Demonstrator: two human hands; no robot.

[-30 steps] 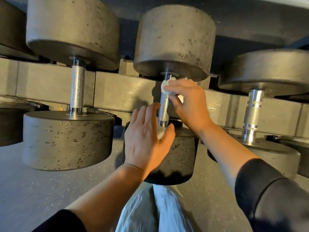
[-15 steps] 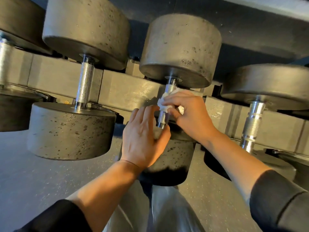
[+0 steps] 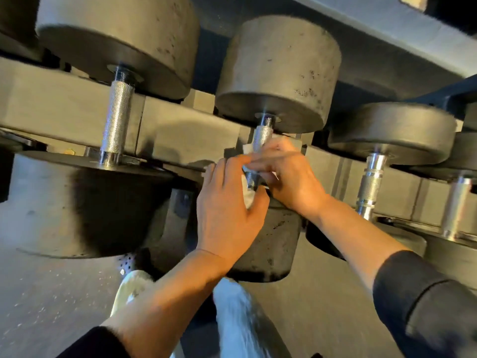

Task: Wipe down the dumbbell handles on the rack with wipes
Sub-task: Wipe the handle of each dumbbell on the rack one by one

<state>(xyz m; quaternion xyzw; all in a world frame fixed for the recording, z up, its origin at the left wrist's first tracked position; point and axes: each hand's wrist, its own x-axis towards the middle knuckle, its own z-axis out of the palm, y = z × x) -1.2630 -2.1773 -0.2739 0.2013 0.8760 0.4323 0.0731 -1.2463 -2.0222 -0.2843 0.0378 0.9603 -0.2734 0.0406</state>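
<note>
Two hands meet on the middle dumbbell handle [image 3: 260, 140], its knurled steel showing just above the fingers. Far out to the left of the left hand stands another handle [image 3: 116, 125], bare between its two heads on the rack [image 3: 64, 109]. The left hand [image 3: 229, 205] rests against the lower head of the middle dumbbell [image 3: 268, 241], fingers fairly straight and thumb out; a bit of white wipe shows by the thumb, but whether it pinches that wipe I cannot tell. Just beside it, the right hand [image 3: 289, 174] is curled round the handle with the wipe [image 3: 247, 151] bunched under its fingers, grasping both. To the right of that hand, well apart, a smoother chrome handle [image 3: 371, 182] is bare.

Risks, as I judge them: the wipe is crumpled small, so it could slip off the knurling or tear on it, leaving strips unwiped. The motion blur suggests haste, and the far side of the bar may be missed. Fingers could catch between handle end and head.
</note>
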